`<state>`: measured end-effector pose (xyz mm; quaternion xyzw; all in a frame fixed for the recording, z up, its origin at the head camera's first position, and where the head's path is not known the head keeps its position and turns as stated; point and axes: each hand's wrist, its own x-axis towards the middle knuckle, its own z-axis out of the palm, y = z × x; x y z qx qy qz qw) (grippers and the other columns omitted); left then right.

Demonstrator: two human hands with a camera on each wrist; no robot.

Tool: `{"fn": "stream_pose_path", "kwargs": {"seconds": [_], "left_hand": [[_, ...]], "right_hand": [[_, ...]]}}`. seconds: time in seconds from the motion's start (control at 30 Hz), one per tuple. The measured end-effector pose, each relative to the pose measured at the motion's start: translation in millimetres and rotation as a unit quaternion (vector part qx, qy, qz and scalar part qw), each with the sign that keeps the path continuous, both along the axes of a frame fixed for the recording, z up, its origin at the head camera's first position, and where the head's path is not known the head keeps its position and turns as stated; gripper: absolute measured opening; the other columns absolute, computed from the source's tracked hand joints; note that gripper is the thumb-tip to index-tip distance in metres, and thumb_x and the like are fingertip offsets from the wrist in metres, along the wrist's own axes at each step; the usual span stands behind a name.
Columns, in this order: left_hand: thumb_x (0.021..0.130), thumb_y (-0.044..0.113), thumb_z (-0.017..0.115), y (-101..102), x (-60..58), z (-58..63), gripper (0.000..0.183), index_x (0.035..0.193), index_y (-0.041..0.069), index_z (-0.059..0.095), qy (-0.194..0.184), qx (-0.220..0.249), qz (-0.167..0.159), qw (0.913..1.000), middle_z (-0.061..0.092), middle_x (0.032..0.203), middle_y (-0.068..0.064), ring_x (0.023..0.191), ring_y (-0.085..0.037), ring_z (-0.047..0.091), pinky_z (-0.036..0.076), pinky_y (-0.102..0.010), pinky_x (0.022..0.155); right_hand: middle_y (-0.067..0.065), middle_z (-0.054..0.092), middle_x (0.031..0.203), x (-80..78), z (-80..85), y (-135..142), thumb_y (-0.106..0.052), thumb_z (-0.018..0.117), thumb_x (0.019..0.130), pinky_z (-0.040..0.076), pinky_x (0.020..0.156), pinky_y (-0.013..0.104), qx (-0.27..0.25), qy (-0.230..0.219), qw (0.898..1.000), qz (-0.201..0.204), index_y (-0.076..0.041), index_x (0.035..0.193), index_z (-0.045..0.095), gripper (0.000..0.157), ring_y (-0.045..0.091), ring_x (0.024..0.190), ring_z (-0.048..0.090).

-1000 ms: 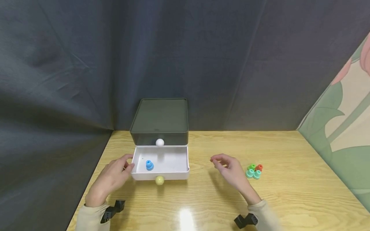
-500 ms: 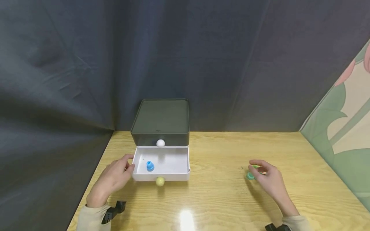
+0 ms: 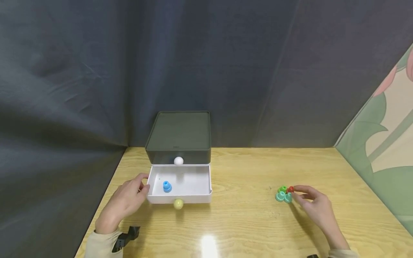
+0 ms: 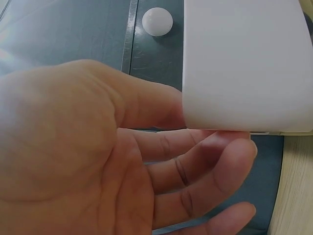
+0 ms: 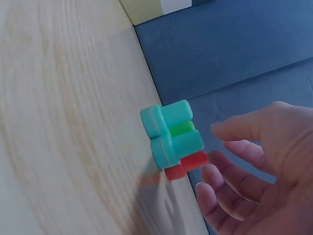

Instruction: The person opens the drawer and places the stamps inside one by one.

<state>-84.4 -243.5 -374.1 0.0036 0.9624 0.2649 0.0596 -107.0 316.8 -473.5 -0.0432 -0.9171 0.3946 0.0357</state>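
In the head view my left hand (image 3: 122,202) holds the left wall of the pulled-out white drawer (image 3: 196,199); in the left wrist view the thumb lies at its rim, with fingers along the outer side. A blue stepped plastic peg (image 3: 167,186) stands in the drawer. My right hand (image 3: 314,206) is at the right of a cluster of similar pegs, fingers bent and thumb apart from them. The cluster has a red peg (image 5: 188,165), a green peg (image 3: 282,189) and two turquoise pegs (image 5: 178,147). The fingertips are close to the red peg; whether they touch is unclear.
The drawer belongs to a dark grey drawer box (image 3: 180,130) with a white knob (image 3: 178,161) above and a yellow knob (image 3: 178,204) on the drawer front. A dark curtain (image 3: 245,71) stands behind the wooden table (image 3: 245,222). A floral panel (image 3: 384,143) borders the right.
My right hand has moved right, from beside the drawer, passing over the pegs to their right side. The left hand stays at the drawer.
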Motion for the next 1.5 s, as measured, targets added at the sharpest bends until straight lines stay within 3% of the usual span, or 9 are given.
{"fn": "stream_pose_path", "kwargs": {"seconds": [0.13,0.37,0.6,0.9,1.17,1.27,1.37,1.5], "left_hand": [[0.107,0.021,0.055,-1.5,0.5,0.5,0.046,0.149,0.003,0.054,-0.005,0.002,0.0,1.0,0.072,0.101,-0.007,0.08,-0.018,0.062,0.049,-0.036,0.069],[0.108,0.022,0.055,-3.5,-0.5,2.6,0.047,0.15,0.001,0.053,-0.015,0.006,-0.003,0.9999,0.072,0.104,-0.009,0.083,-0.019,0.064,0.05,-0.037,0.071],[0.108,0.023,0.056,-4.4,-0.3,4.2,0.048,0.15,0.001,0.053,-0.013,0.002,-0.003,0.9999,0.072,0.106,-0.009,0.084,-0.02,0.064,0.051,-0.037,0.072],[0.106,0.021,0.059,-5.5,-1.9,4.1,0.046,0.146,-0.001,0.057,0.009,-0.005,-0.005,0.9999,0.072,0.109,-0.011,0.09,-0.023,0.066,0.051,-0.037,0.073],[0.104,0.023,0.061,-4.3,-4.3,3.8,0.045,0.144,0.002,0.06,0.018,0.0,0.01,0.9998,0.072,0.12,-0.013,0.101,-0.025,0.07,0.052,-0.037,0.075],[0.104,0.024,0.062,-4.1,-5.5,3.1,0.046,0.145,0.004,0.06,0.022,-0.001,0.014,0.9997,0.073,0.121,-0.013,0.1,-0.025,0.07,0.051,-0.036,0.074],[0.104,0.024,0.063,-4.1,-6.0,2.5,0.046,0.146,0.005,0.06,0.023,0.0,0.016,0.9996,0.073,0.121,-0.014,0.099,-0.025,0.07,0.051,-0.036,0.073],[0.103,0.023,0.064,-3.8,-5.7,2.3,0.046,0.146,0.005,0.06,0.018,0.003,0.017,0.9997,0.073,0.121,-0.014,0.1,-0.025,0.07,0.051,-0.036,0.073]], "right_hand": [[0.024,0.071,0.134,-1.2,-3.4,0.7,-0.039,0.074,0.101,0.056,0.07,0.025,0.002,-0.029,1.0,0.01,-0.006,0.131,0.073,0.044,-0.009,0.092,0.059],[0.025,0.067,0.141,-4.6,-8.5,3.3,-0.041,0.075,0.1,0.056,0.073,0.025,0.013,-0.038,0.999,0.029,-0.004,0.132,0.072,0.049,0.029,0.109,0.072],[0.028,0.068,0.137,-8.2,-11.0,2.7,-0.036,0.074,0.101,0.057,0.073,0.025,0.014,-0.04,0.998,0.042,-0.001,0.133,0.069,0.049,0.042,0.113,0.072],[0.028,0.068,0.137,-9.3,-12.5,2.1,-0.038,0.074,0.101,0.057,0.073,0.026,0.015,-0.046,0.998,0.041,-0.001,0.132,0.07,0.048,0.042,0.113,0.072],[0.029,0.064,0.142,-6.1,-9.2,1.0,-0.044,0.071,0.102,0.061,0.078,0.039,0.008,-0.058,0.998,0.032,-0.003,0.135,0.069,0.052,0.046,0.118,0.069],[0.029,0.064,0.143,-4.5,-8.2,0.9,-0.046,0.07,0.102,0.06,0.077,0.035,0.003,-0.06,0.998,0.03,-0.004,0.135,0.069,0.053,0.045,0.119,0.069],[0.027,0.065,0.142,-3.4,-7.5,1.1,-0.047,0.069,0.102,0.058,0.073,0.029,-0.001,-0.058,0.998,0.03,-0.004,0.135,0.069,0.054,0.037,0.114,0.071],[0.025,0.067,0.14,-2.6,-7.2,1.6,-0.047,0.07,0.102,0.058,0.071,0.026,-0.001,-0.05,0.998,0.029,-0.004,0.135,0.07,0.054,0.014,0.102,0.07]]}}
